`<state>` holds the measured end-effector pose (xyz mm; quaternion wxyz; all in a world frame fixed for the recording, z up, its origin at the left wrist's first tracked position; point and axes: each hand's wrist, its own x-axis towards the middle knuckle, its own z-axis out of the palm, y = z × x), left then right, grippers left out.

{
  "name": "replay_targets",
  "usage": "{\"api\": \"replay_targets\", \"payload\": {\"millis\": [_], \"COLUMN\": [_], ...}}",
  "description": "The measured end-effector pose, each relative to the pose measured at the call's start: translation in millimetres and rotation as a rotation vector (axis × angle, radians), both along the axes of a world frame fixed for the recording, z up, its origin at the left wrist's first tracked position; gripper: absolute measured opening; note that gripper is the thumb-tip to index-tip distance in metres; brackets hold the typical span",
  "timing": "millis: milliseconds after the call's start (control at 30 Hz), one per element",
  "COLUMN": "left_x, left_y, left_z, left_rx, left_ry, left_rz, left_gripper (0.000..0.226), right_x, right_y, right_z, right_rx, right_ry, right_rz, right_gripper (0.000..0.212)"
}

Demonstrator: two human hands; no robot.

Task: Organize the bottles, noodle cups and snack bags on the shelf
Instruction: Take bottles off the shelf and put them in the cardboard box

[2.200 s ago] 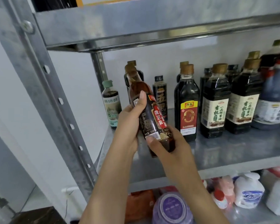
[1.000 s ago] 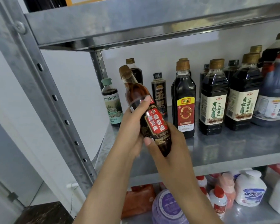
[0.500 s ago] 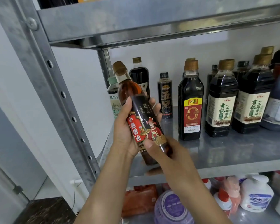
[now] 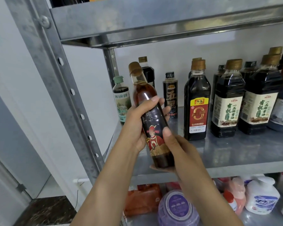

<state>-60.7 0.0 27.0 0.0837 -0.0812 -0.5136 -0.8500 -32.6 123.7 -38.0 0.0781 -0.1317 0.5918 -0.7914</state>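
I hold a tall sesame oil bottle (image 4: 151,115) with amber liquid, a gold cap and a black-red label, tilted slightly left above the front edge of the metal shelf (image 4: 235,154). My left hand (image 4: 137,126) grips its middle from the left, fingers wrapped behind it. My right hand (image 4: 178,149) grips its base, thumb pressed on the label. Behind stand a green-capped bottle (image 4: 121,98), a slim black bottle (image 4: 170,95), a vinegar bottle (image 4: 197,101) and soy sauce bottles (image 4: 227,101).
A steel upright (image 4: 59,75) stands left of the bottle and an upper shelf (image 4: 153,18) hangs close above. The lower shelf holds an orange bag (image 4: 142,199), a purple lidded tub (image 4: 176,209) and white pump bottles (image 4: 261,196). More dark bottles fill the shelf's right side.
The bottle has been turned in my hands, so the label's figure now faces me. It also stands more upright and sits a little lower than before.
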Motion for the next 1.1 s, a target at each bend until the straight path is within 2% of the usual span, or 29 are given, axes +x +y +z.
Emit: {"api": "replay_targets", "payload": {"millis": [167, 300, 533, 633, 800, 900, 1100], "left_x": [1.4, 1.0, 0.3, 0.9, 1.0, 3.2, 4.3], "left_y": [6.8, 9.9, 9.3, 9.7, 16.0, 26.6, 58.4], "left_z": [-5.0, -4.8, -3.6, -5.5, -10.7, -16.8, -33.7], "left_rx": [-0.087, -0.106, -0.152, -0.164, -0.219, -0.266, -0.259], "left_ry": [-0.004, 0.021, 0.022, 0.007, -0.014, -0.031, -0.108], "left_rz": [0.017, 0.036, 0.055, 0.054, 0.033, -0.030, -0.142], "left_gripper": [0.032, 0.024, 0.024, 0.031, 0.066, 0.061, 0.053], "right_x": [-0.9, 2.1, 1.6, 1.5, 5.4, 9.9, 22.8], "right_y": [8.3, 10.0, 6.7, 7.5, 7.8, 9.4, 26.6], "right_z": [2.8, 5.5, 2.1, -1.8, -13.8, -21.8, -30.0], "right_rx": [-0.027, -0.062, -0.091, -0.096, -0.109, -0.137, -0.100], "right_ry": [-0.114, -0.124, -0.103, -0.101, -0.131, -0.166, -0.153], "right_rz": [0.075, 0.045, 0.010, 0.023, -0.014, -0.054, -0.166], "right_gripper": [0.053, 0.047, 0.045, 0.048, 0.059, 0.073, 0.075]}}
